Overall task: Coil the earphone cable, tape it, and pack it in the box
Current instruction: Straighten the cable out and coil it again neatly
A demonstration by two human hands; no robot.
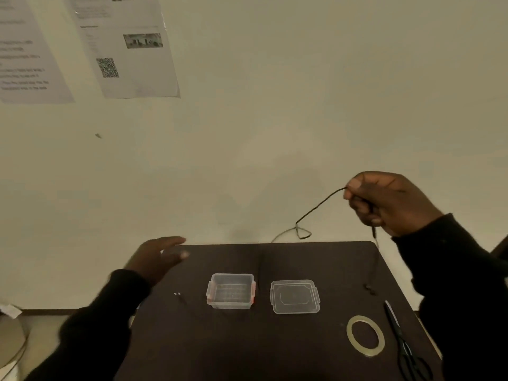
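Head view. The right hand (390,202) is raised above the far right corner of the desk (192,339), in front of the wall, with the wrist bent and the knuckles toward the camera. Its fingers are curled closed and thumb and forefinger pinch the earphone cable (319,206). From the pinch the dark cable runs down and left through the air, forms a small loop just above the desk's far edge, and trails off left as a paler line against the wall. A short length also hangs below the fist toward the desk corner. The forearm is in a dark sleeve (461,270).

The left hand (158,255) is extended forward over the far left corner of the desk, palm down, fingers spread and loose, grasping nothing. It is motion-blurred. Its arm is likewise in a dark sleeve.

On the desk, the clear plastic box (231,290) with red clips stands open near the centre. Its clear lid (295,296) lies flat just to the right, apart from the box. A roll of tape (365,335) lies flat toward the near right. Black scissors (404,342) lie beside it along the right edge. A small dark item with a pale tip (180,296) lies left of the box; whether it belongs to the cable cannot be determined. Small dark pieces (369,289) lie right of the lid.

Printed sheets (126,45) are fixed to the wall at upper left.
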